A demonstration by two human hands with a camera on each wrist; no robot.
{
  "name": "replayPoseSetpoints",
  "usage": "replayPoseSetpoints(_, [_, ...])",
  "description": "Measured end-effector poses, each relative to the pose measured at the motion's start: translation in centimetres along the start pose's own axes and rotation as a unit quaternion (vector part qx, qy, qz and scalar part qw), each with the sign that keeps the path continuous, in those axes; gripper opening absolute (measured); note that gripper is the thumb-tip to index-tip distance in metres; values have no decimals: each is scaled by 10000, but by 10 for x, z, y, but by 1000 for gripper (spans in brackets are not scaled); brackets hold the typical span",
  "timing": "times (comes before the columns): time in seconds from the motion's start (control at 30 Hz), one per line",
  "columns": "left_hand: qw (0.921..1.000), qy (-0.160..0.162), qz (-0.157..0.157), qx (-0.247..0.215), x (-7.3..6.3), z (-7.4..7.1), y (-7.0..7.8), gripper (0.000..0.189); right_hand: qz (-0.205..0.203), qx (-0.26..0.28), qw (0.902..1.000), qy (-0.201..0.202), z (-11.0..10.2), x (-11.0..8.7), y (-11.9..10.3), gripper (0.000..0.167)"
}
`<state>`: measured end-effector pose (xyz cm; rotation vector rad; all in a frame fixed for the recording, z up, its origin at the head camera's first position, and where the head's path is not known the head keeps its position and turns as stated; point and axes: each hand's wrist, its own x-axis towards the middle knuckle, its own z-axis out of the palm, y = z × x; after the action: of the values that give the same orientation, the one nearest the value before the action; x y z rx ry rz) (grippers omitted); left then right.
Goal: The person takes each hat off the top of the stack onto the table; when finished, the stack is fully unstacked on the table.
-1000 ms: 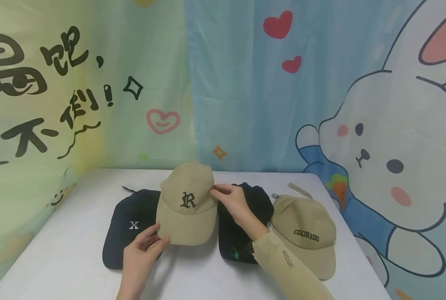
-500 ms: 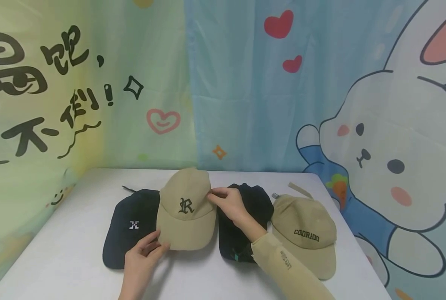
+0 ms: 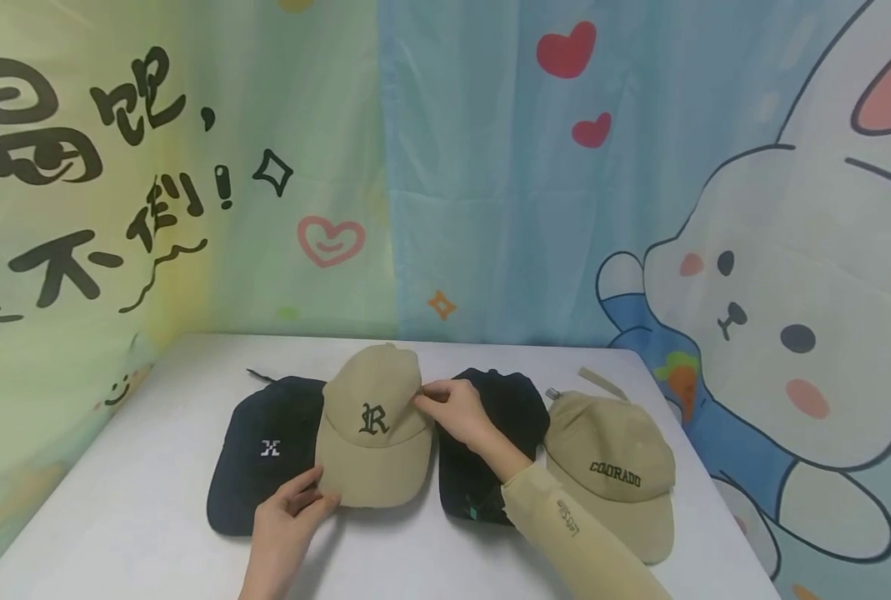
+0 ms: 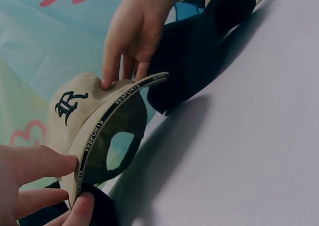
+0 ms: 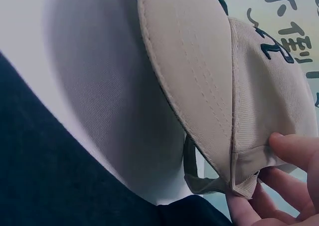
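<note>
Both of my hands hold a beige baseball cap [image 3: 376, 468] with a dark letter R on its front. My left hand [image 3: 287, 521] pinches the left edge of the brim, thumb below and fingers on top in the left wrist view. Seen from the right wrist, my right hand [image 5: 294, 183] grips the lower edge of the crown [image 5: 271, 101], near the end of the brim. A shadow falls on the table under the cap, and the left wrist view shows its hollow underside and back strap opening. Whether its back touches the table is hidden.
On the white table [image 3: 156, 450], a navy cap [image 3: 257, 450] lies left of the held cap, partly behind it. A black cap [image 3: 505, 408] lies to the right, partly under my right arm. Farther right is a beige COLORADO cap [image 3: 613, 442]. A printed curtain [image 3: 490, 208] hangs behind.
The beige R cap has come down toward the table between the navy and black caps. Both hands have moved down slightly with it, keeping their hold. The other caps stay in place.
</note>
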<state>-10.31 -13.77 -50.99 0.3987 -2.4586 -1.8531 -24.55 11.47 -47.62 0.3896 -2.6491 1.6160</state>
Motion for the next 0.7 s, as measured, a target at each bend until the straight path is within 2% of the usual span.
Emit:
replayPoseSetpoints(0.27, [9999, 12, 127, 92, 3, 7, -2, 55, -150, -309, 9993, -141, -3, 2, 8, 24])
replayPoseSetpoints(0.47, [9994, 1, 301, 160, 3, 8, 1, 54, -172, -318, 9992, -182, -6, 2, 8, 23])
replayPoseSetpoints(0.7, [9992, 61, 293, 271, 3, 7, 4, 55, -134, -352, 9989, -266, -6, 2, 4, 25])
